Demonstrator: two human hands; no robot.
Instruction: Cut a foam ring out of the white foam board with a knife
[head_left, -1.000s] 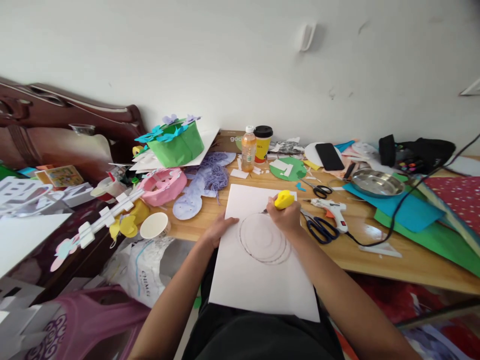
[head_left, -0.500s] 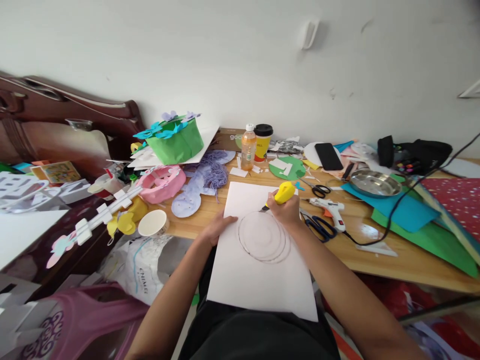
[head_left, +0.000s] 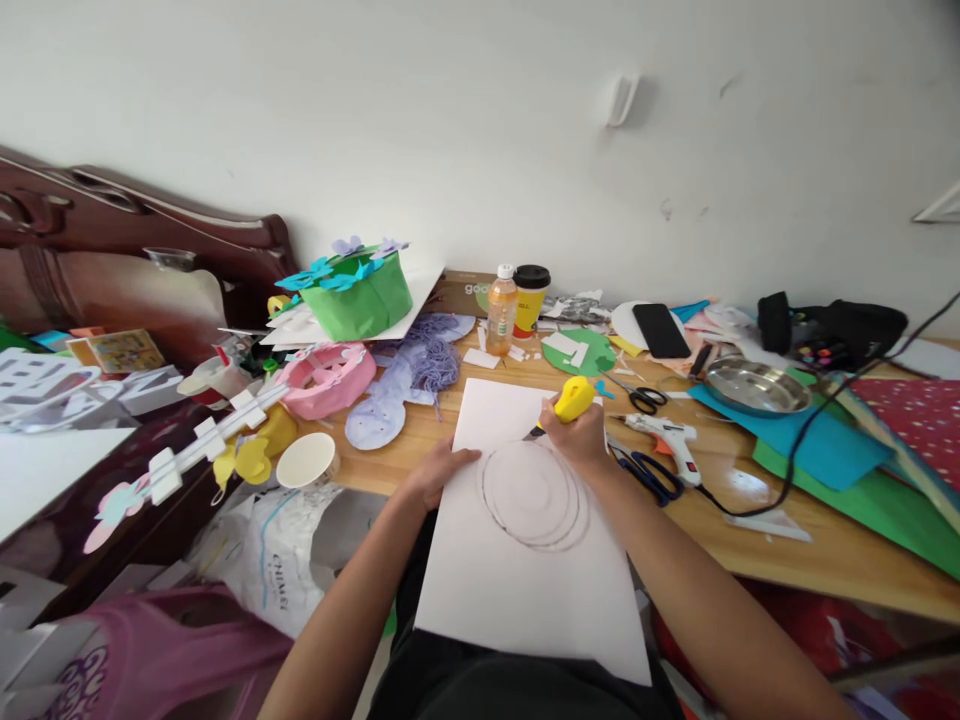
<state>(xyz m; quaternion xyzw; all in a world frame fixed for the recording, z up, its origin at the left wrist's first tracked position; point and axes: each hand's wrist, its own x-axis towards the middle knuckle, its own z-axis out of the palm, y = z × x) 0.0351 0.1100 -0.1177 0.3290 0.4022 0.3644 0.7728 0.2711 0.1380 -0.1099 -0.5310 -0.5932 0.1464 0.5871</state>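
Note:
A white foam board (head_left: 525,610) rests partly on my lap and partly on the table edge, with several overlapping circles drawn in thin dark lines. My right hand (head_left: 581,435) is closed around a yellow-handled utility knife (head_left: 574,398). Its blade tip meets the board at the top of the circles. At the board's left edge, my left hand (head_left: 439,472) grips with the thumb on top; the other fingers are partly hidden. Just right of my right hand lie a white glue gun (head_left: 671,438) and dark blue-handled scissors (head_left: 651,478).
Behind the board stand a drink bottle (head_left: 502,312) and a yellow paper cup (head_left: 530,300). Paper crafts, including a green basket (head_left: 360,300), crowd the left. On the right are a metal dish (head_left: 757,385), a phone (head_left: 660,330) and a black cable (head_left: 795,450).
The whole scene sits slightly lower in view as my head has tilted up. Both hands keep their holds, and the knife stays near the top of the circles.

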